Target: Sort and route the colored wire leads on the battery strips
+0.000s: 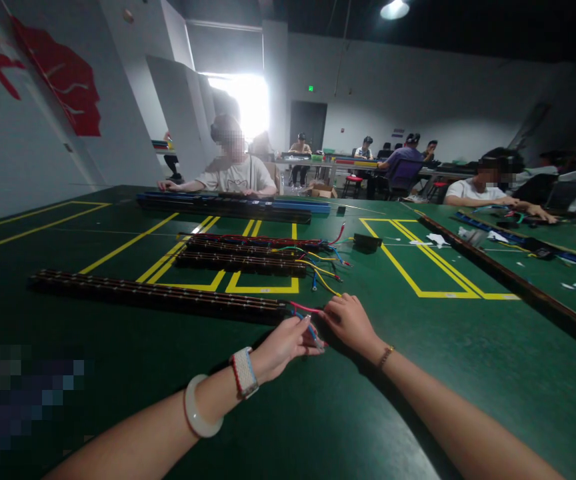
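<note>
A long dark strip point(158, 295) with thin copper-coloured lines lies across the green table point(168, 407). From its right end come a red wire point(305, 307) and a blue wire point(312, 331). My left hand point(288, 341) is closed on the blue wire, palm partly up, beside the strip's end. My right hand point(351, 321) pinches the end of the red wire, just right of my left hand. Beyond them lie several shorter dark strips point(241, 260) with red, blue, yellow and green wires at their right ends.
Yellow tape lines point(443, 294) mark the table. A long brown strip point(508, 277) runs along the right, near white scraps point(437, 240). Blue and black bars point(228, 207) lie at the far edge before a seated person point(241, 175). Another person point(483, 190) works at the right.
</note>
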Available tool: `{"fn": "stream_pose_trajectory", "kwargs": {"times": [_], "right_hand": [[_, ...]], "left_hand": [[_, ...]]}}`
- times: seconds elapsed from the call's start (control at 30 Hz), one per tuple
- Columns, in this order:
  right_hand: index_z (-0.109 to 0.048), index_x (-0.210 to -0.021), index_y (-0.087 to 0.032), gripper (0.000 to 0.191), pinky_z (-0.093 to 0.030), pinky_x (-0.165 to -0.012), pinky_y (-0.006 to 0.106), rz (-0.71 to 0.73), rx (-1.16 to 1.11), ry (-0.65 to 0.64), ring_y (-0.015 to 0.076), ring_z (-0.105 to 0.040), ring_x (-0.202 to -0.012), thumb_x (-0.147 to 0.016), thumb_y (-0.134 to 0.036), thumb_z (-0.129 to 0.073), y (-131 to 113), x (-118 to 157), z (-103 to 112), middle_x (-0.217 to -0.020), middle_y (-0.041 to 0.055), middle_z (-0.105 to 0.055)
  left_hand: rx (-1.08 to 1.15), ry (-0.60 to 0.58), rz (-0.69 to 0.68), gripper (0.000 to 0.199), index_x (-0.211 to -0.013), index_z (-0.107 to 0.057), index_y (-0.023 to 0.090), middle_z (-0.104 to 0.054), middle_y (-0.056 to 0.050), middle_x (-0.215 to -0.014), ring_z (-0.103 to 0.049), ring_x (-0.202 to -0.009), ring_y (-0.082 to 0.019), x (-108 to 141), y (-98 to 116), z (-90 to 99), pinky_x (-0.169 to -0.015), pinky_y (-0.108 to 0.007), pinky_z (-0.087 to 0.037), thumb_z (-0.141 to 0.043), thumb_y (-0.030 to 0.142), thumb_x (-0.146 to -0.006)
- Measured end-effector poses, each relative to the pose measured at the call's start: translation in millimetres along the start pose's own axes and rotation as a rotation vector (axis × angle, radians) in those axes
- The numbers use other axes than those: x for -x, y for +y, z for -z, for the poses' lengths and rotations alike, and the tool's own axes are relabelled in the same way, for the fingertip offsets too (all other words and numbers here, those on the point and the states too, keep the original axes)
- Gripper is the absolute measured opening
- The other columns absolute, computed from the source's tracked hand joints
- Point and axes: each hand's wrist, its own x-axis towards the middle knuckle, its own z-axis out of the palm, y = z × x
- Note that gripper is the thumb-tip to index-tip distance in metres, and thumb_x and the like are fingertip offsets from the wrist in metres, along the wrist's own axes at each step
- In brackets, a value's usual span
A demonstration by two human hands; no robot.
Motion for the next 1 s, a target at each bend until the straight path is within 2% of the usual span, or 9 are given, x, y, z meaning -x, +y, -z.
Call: {"fn": "stream_pose_trajectory", "kwargs": {"times": [0.13,0.23,0.37,0.57,0.67,0.8,0.9,1.0], "right_hand": [[-0.061,-0.078,-0.019,0.031,-0.026,-0.072,0.029,-0.007,-0.015,0.052,0.0164,-0.045,-0.080,-0.093,-0.042,-0.046,-0.4,1.6,1.4,-0.080,0.0033,-0.059],[-0.062,-0.081,-0.019,0.032,-0.027,-0.073,0.029,-0.018,-0.031,0.085,0.0165,-0.045,-0.081,-0.093,-0.044,-0.045,-0.8,2.0,2.0,-0.082,0.0035,-0.060],[-0.062,-0.084,-0.020,0.030,-0.029,-0.073,0.030,-0.017,-0.057,0.097,0.0165,-0.046,-0.082,-0.093,-0.043,-0.045,-0.8,2.8,1.5,-0.085,0.0037,-0.060],[-0.063,-0.088,-0.020,0.022,-0.032,-0.076,0.031,0.008,-0.064,0.093,0.0168,-0.047,-0.084,-0.091,-0.037,-0.049,-1.1,4.2,1.8,-0.087,0.0046,-0.059],[-0.063,-0.094,-0.021,0.024,-0.033,-0.079,0.032,0.033,-0.096,0.078,0.0174,-0.047,-0.088,-0.091,-0.041,-0.049,-6.6,6.0,5.0,-0.091,0.0047,-0.059],[-0.058,-0.111,-0.022,0.042,-0.032,-0.091,0.037,0.114,-0.146,0.030,0.0205,-0.046,-0.101,-0.081,-0.052,-0.060,-16.8,10.0,8.4,-0.106,0.0057,-0.056],[-0.056,-0.114,-0.021,0.052,-0.031,-0.095,0.039,0.116,-0.151,0.006,0.0223,-0.045,-0.107,-0.073,-0.050,-0.068,-19.2,11.3,8.2,-0.112,0.0070,-0.054],[-0.059,-0.105,-0.021,0.039,-0.032,-0.093,0.038,0.095,-0.144,0.007,0.0209,-0.046,-0.105,-0.074,-0.042,-0.069,-16.4,9.6,5.8,-0.108,0.0060,-0.055]], "left_hand": [[-0.291,0.015,0.085,0.026,-0.084,-0.046,0.012,-0.060,-0.006,-0.065,-0.064,-0.061,-0.017,-0.3,7.7,4.9,-0.062,-0.034,-0.055,-0.039,0.034,-0.095],[-0.539,0.016,0.132,0.031,-0.079,-0.047,0.011,-0.057,-0.004,-0.055,-0.058,-0.046,-0.015,-3.6,12.1,8.8,-0.048,-0.029,-0.051,-0.037,0.036,-0.094],[-0.758,0.088,0.138,0.029,-0.074,-0.046,0.013,-0.049,0.001,-0.048,-0.053,-0.038,-0.014,-10.2,10.6,11.9,-0.037,-0.024,-0.045,-0.039,0.034,-0.092],[-0.705,0.065,0.105,0.043,-0.070,-0.050,0.012,-0.051,-0.002,-0.048,-0.056,-0.039,-0.016,-13.3,7.4,12.5,-0.036,-0.023,-0.044,-0.035,0.045,-0.092],[-0.689,0.082,0.103,0.049,-0.065,-0.051,0.011,-0.052,-0.003,-0.047,-0.055,-0.038,-0.015,-11.9,8.7,11.9,-0.035,-0.022,-0.043,-0.030,0.044,-0.094],[-0.727,0.072,0.140,0.058,-0.058,-0.052,0.009,-0.052,-0.006,-0.045,-0.054,-0.036,-0.014,-9.3,11.3,9.3,-0.034,-0.019,-0.039,-0.024,0.044,-0.095],[-0.741,0.067,0.148,0.060,-0.057,-0.054,0.008,-0.051,-0.006,-0.044,-0.053,-0.035,-0.014,-7.6,13.3,7.1,-0.034,-0.019,-0.038,-0.024,0.044,-0.095],[-0.709,0.039,0.166,0.059,-0.062,-0.056,0.007,-0.052,-0.006,-0.046,-0.056,-0.038,-0.015,-6.0,15.6,7.3,-0.037,-0.020,-0.041,-0.025,0.044,-0.095]]}}
